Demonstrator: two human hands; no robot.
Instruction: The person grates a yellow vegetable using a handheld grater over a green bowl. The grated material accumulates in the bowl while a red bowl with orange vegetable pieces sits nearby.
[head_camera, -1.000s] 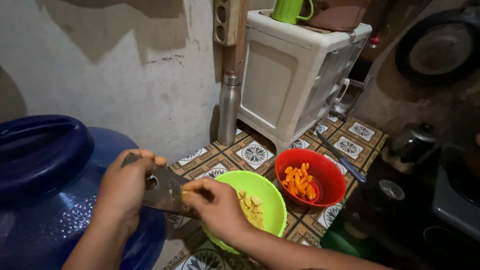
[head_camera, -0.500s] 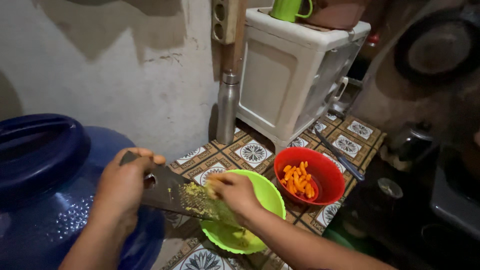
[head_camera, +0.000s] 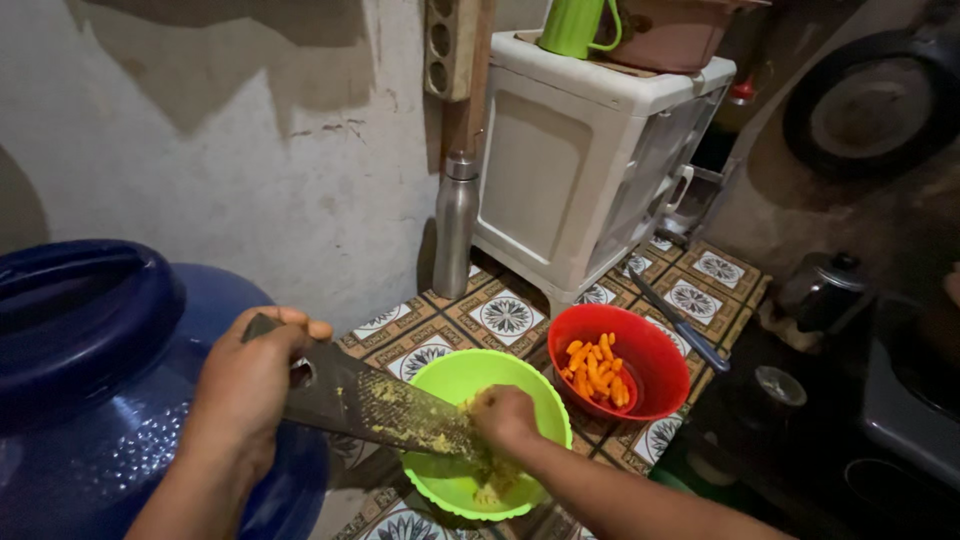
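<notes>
Grater (head_camera: 375, 408) is slanting down from the upper left into the green bowl (head_camera: 455, 380), its low end resting inside the bowl. The left hand (head_camera: 245, 385) is gripping the grater's top end, fingers curled tight over the edge and thumb behind it, holding it steady above the blue drum (head_camera: 90, 370). The right hand (head_camera: 505, 418) is pressing down at the grater's lower end, fingers bunched closed around something small; the piece itself is hidden under the fingers, so I cannot tell its size or what exactly it is. Yellow pulp (head_camera: 415, 432) is clinging in a streak along the grater's face, and more of it is piling in the bottom of the green bowl just below the right hand.

Judging by that, the grating is looking well under way: a fair heap of pulp is already sitting in the bowl and the grater is thickly smeared. Just beside the green bowl, touching or nearly touching its rim, the red bowl (head_camera: 625, 355) is holding a cluster of orange pieces (head_camera: 595, 368) that are looking whole and ungrated, so a good share of the work is seeming to remain.

Behind the bowls a steel bottle (head_camera: 455, 225) is standing upright against the wall, next to a white cabinet (head_camera: 590, 150) carrying a green jug (head_camera: 572, 25). A dark utensil (head_camera: 680, 322) is lying on the patterned tiles (head_camera: 505, 315) behind the red bowl.
</notes>
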